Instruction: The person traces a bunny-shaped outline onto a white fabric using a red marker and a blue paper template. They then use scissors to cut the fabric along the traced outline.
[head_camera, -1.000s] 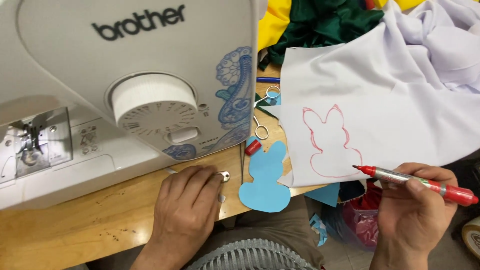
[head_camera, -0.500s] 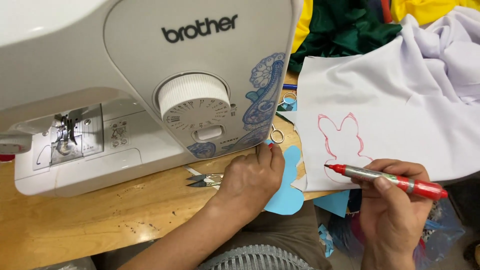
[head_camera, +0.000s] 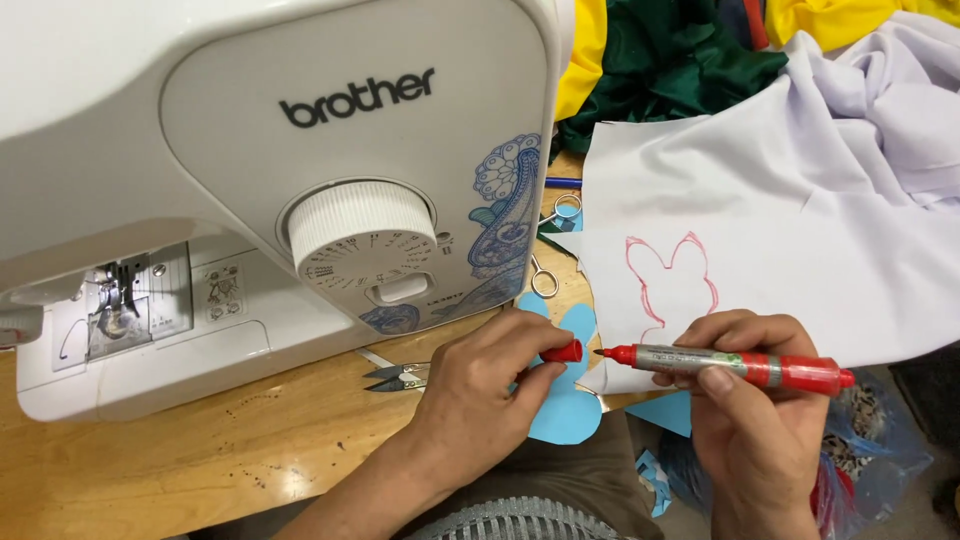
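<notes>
My right hand (head_camera: 745, 420) grips a red marker (head_camera: 745, 366) level, its bare tip pointing left. My left hand (head_camera: 490, 385) pinches the marker's red cap (head_camera: 564, 351) between thumb and finger, a short gap from the tip. Under the left hand lies a light blue paper rabbit cut-out (head_camera: 565, 405) at the table's front edge. White fabric (head_camera: 760, 230) with a red rabbit outline (head_camera: 670, 285) drawn on it spreads just behind the marker.
A white sewing machine (head_camera: 270, 180) with a dial fills the left half on a wooden table (head_camera: 200, 450). Small thread snips (head_camera: 395, 376) lie beside my left hand. Scissors handles (head_camera: 555, 240) show behind. Green and yellow cloth (head_camera: 680, 60) is piled at the back.
My left hand moved right from the table near the machine and took hold of the red cap. The right hand with the marker shifted slightly left, bringing the tip close to the cap.
</notes>
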